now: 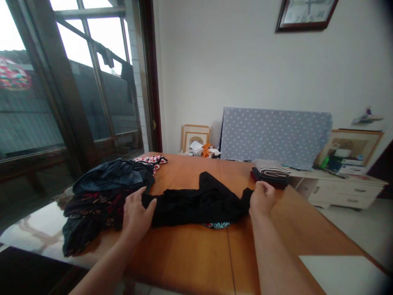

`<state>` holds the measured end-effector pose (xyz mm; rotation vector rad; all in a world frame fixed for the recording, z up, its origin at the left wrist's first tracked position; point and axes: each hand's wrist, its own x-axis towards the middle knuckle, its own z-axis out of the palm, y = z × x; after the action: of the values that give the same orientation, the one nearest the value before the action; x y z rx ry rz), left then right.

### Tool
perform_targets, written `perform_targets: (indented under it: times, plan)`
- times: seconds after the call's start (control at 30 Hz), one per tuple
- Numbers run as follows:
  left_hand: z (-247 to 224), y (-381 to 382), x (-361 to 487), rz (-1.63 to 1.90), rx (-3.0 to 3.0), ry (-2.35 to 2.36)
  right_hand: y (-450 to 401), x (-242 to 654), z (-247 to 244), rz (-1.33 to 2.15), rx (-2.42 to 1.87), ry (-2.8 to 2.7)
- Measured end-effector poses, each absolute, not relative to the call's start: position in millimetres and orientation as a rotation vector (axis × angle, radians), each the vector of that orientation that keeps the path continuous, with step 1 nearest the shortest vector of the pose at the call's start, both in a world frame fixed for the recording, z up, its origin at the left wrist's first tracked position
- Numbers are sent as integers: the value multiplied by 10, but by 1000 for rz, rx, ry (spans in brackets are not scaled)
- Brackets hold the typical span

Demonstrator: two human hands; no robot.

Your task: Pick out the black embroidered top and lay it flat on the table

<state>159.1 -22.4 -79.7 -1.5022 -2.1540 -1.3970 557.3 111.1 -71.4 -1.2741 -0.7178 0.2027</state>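
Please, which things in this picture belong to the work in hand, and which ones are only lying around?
Belongs, it seems:
black garment, gripped by the right hand, left hand at its other end
heaped clothes
folded stack
wooden table

Just around:
wall clock
dotted cloth
white cabinet
framed pictures

L hand point(135, 209) at blk garment point(196, 207), R hand point(262, 198) gripping it, clothes pile point(107, 192) L, folded stack point(270, 169) R

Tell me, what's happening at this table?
A black cloth garment lies across a brown wooden table. Someone's right hand pinches one end; their left hand is open at the other. A loose heap of mostly dark clothes lies to the left, and a folded cloth stack, dark-and-white striped on top, sits to the right.
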Motion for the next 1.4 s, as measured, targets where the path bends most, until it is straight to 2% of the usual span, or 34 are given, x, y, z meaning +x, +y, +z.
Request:
perform_targets:
  times: [0.1,0.27,0.57,0.73,0.83,1.4]
  plan:
    - [-885,-381,1707,-1051,-1713,-2081,1079,5492,-739,106,-1372,-1035]
    - [-1007,-432,1792,-753,-2010,-2192,1031,5335,-812,255,-1572,-1717]
    - [-931,-433,1861,-751,-2092,-2169,946,5270,-779,425,-1727,-2126]
    - [-885,-436,1859,-756,-2084,-2157,878,5286,-734,865,-1456,-2263]
    - [-859,-431,1860,-743,-2092,-2144,860,5285,-720,951,-1333,-2278]
    - [-774,-446,1857,-755,-2109,-2146,804,5095,-871,442,-1741,-2153]
